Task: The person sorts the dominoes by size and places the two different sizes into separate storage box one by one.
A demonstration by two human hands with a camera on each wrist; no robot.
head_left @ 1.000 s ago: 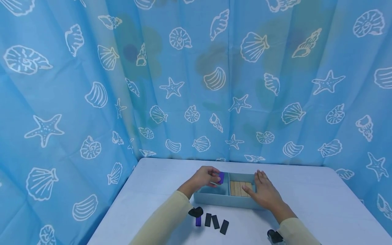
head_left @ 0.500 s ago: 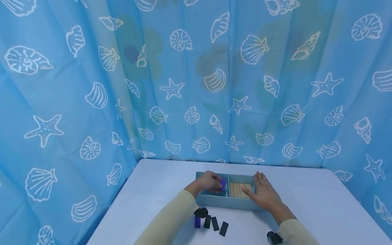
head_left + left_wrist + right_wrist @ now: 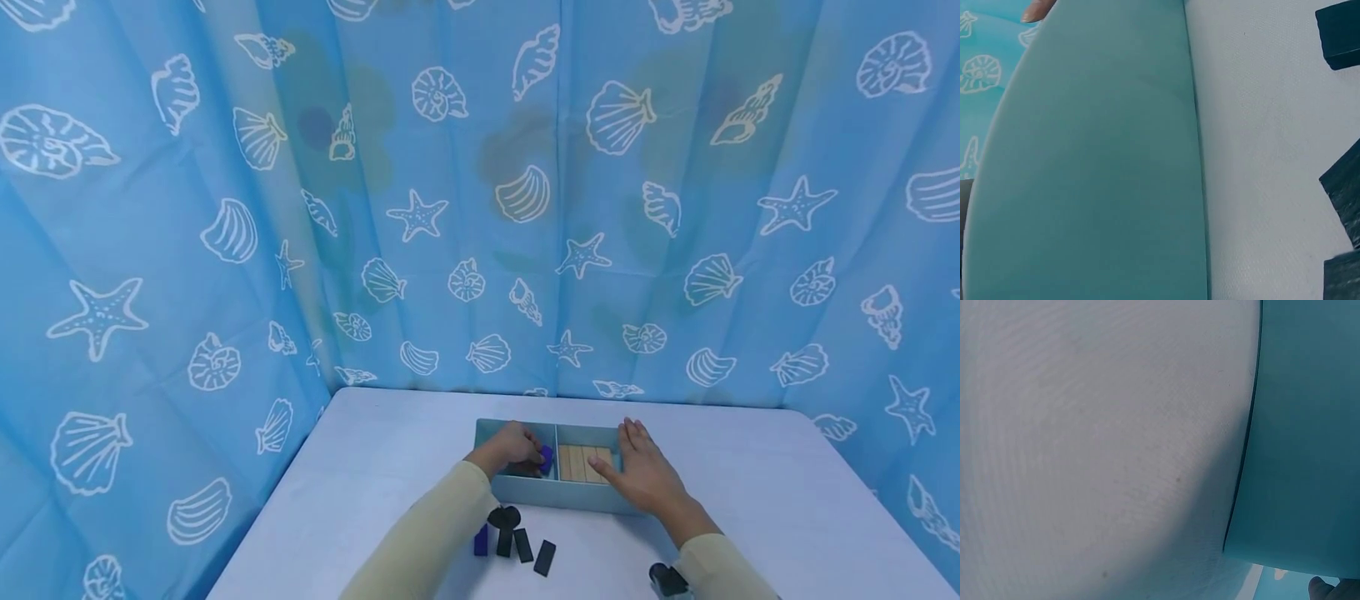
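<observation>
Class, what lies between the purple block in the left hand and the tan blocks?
The head view shows a thin upright divider between the held purple block and the tan blocks.

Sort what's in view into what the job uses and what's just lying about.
Job: left hand, held purple block, right hand, divided box, wooden pieces inside; probably the loose purple block and three black blocks too.

Just there: patterned curtain, white table.

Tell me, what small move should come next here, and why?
Probably set the purple block down in the left compartment and ease the left grip: it pinches the block inside that compartment, near the divider, while the right grip lies along the box's right end, seemingly steadying it.
</observation>
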